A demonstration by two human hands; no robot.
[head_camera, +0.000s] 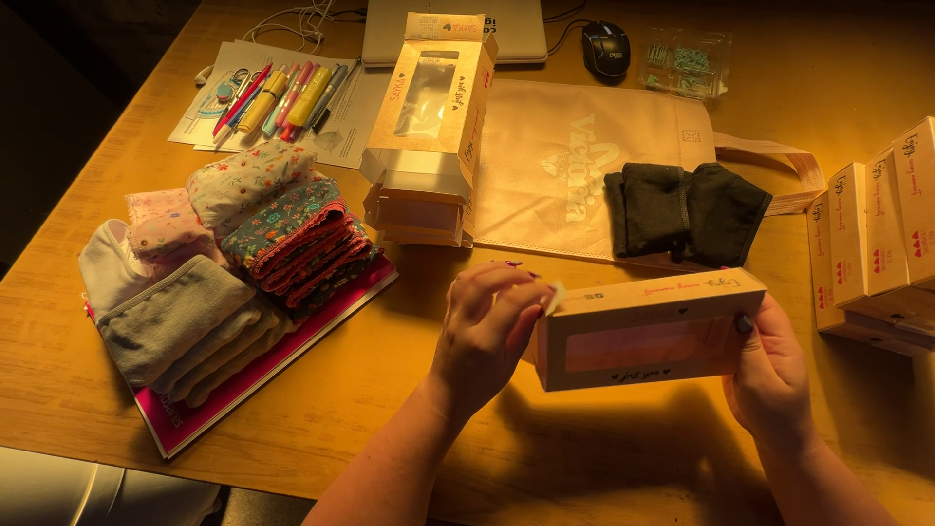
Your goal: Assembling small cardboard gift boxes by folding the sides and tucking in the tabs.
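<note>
We are gripping the window box (648, 329) lengthwise, left hand (484, 336) pinching its left end flap, right hand (769, 375) clasping the right end.

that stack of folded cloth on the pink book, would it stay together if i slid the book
Probably not entirely. The folded cloth stack looks soft and floppy, leaning in loose overlapping rows, so pieces would likely slump. The pink book looks stiff and flat and should slide easily on the smooth wooden table, but the top floral pieces may topple.

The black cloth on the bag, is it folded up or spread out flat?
Folded. The black cloth lies on the tan bag as a small thick bundle, with doubled layers and a crease down its middle.
</note>
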